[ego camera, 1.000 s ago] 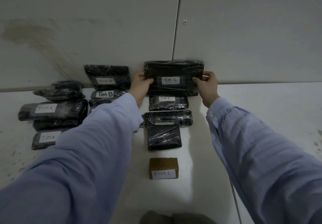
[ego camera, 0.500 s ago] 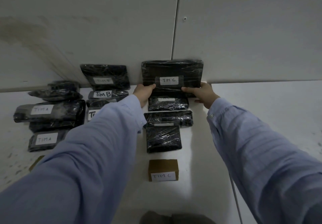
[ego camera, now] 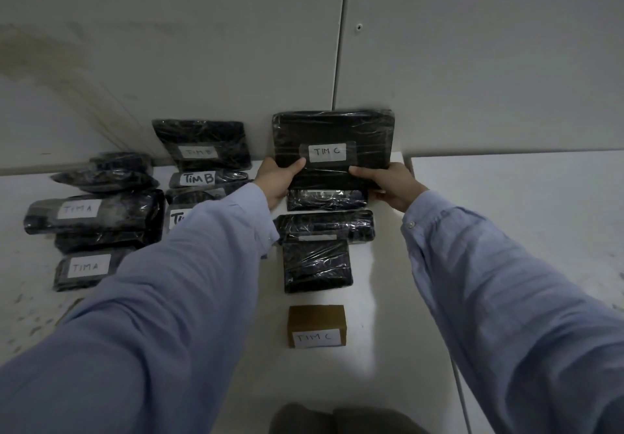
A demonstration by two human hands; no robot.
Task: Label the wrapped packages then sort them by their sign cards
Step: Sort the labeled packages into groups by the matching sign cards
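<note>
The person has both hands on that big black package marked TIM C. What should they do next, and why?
Probably let go and draw both hands back. The big package stands upright against the wall, at the far end of the row behind the TIM C sign card, so it looks sorted. The left hand and right hand grip only its lower corners.

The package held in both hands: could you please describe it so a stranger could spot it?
Follow the column of black packages from the cardboard sign card back to the wall. The package is the rearmost: largest, upright against the wall, label TIM C.
</note>
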